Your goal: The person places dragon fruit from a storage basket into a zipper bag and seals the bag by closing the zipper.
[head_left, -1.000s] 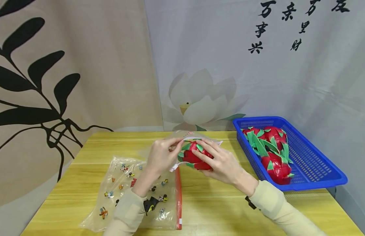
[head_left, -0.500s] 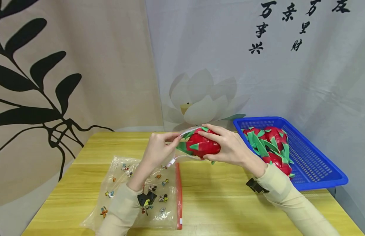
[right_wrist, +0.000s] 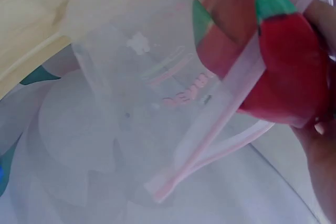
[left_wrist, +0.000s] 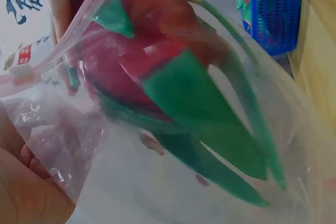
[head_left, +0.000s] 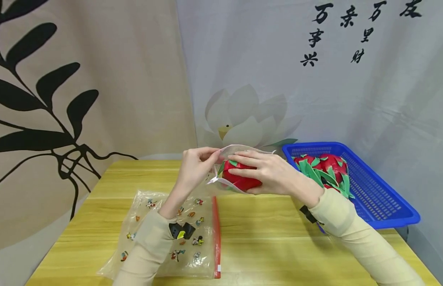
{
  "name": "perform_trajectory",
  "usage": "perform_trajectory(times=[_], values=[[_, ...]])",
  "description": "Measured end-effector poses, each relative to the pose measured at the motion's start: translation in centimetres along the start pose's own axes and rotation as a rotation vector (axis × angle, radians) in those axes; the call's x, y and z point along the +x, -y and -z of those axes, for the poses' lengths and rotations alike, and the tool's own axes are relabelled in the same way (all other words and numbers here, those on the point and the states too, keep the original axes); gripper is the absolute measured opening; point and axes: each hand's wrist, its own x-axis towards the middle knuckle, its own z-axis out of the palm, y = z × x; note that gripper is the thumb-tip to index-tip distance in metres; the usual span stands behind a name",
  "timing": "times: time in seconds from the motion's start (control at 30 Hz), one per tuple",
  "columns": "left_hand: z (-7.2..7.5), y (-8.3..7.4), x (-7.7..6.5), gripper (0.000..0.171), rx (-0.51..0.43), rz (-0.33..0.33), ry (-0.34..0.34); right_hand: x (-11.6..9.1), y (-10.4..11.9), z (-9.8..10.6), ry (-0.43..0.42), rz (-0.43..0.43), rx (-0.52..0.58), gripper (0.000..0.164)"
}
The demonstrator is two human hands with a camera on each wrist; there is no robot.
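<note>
My left hand (head_left: 193, 169) pinches the mouth edge of a clear zip bag (head_left: 226, 150) with a pale pink seal, held up above the table. My right hand (head_left: 276, 174) grips a red artificial dragon fruit (head_left: 237, 176) with green leaf tips, fingers over its top. In the left wrist view, the fruit's long green leaves (left_wrist: 194, 98) show through the plastic, inside the bag. The right wrist view has the fruit's rounded end (right_wrist: 294, 72) still outside the seal strip (right_wrist: 226, 98), and pink print on the bag.
A larger clear bag (head_left: 198, 262) with cartoon figures and a red zip lies flat on the wooden table (head_left: 264, 254), partly under my left forearm. At the right stands a blue plastic basket (head_left: 382, 194) holding several more dragon fruits (head_left: 332, 167). A printed cloth hangs behind.
Both hands have risen slightly. The bag's mouth has opened wider around the dragon fruit; my right hand first shifted right with the fruit, then back left, deeper into the mouth.
</note>
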Motion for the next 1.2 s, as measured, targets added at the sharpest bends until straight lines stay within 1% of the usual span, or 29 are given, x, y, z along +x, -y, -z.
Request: perform_trajectory(times=[0.03,0.1,0.17,0.23,0.3,0.37,0.5,0.57,0.63,0.73,0.83,1.03,1.1,1.2], values=[[-0.1,0.0,0.0,0.02,0.008,-0.003,-0.001,0.2,0.0,0.2,0.032,0.024,0.017,0.064],[-0.1,-0.1,0.1,0.02,0.008,-0.006,0.006,0.7,0.0,0.5,0.109,0.043,0.052,0.064],[-0.1,-0.2,0.0,0.02,0.003,-0.006,0.02,1.0,-0.1,0.7,0.176,0.037,0.078,0.064],[0.2,-0.2,0.0,0.02,-0.016,0.006,0.039,1.3,-0.2,0.8,0.216,0.017,0.096,0.065],[0.6,-0.1,-0.1,0.021,-0.036,0.034,0.068,1.5,-0.3,0.8,0.233,-0.007,0.108,0.066],[1.0,0.0,-0.3,0.023,-0.033,0.078,0.106,1.7,-0.5,0.6,0.238,-0.038,0.118,0.065],[1.6,0.1,-0.7,0.024,0.051,0.178,0.167,1.5,-0.8,0.3,0.248,-0.148,0.146,0.066],[1.7,0.2,-0.8,0.023,0.114,0.21,0.174,1.4,-1.0,0.1,0.247,-0.208,0.158,0.067],[1.6,0.1,-1.0,0.022,0.153,0.221,0.166,1.4,-1.2,-0.2,0.238,-0.252,0.169,0.067],[1.5,0.0,-1.2,0.022,0.196,0.205,0.161,1.4,-1.4,-0.5,0.214,-0.297,0.181,0.064],[1.2,0.1,-1.5,0.024,0.198,0.192,0.179,1.5,-1.4,-0.5,0.198,-0.348,0.203,0.062],[0.9,0.5,-2.0,0.032,0.205,0.117,0.215,1.8,-1.4,-0.2,0.2,-0.468,0.245,0.06],[0.9,0.5,-2.2,0.032,0.21,0.102,0.215,1.9,-1.4,-0.1,0.205,-0.501,0.253,0.06],[0.9,0.6,-2.2,0.028,0.197,0.102,0.191,1.9,-1.3,-0.1,0.204,-0.543,0.26,0.06]])
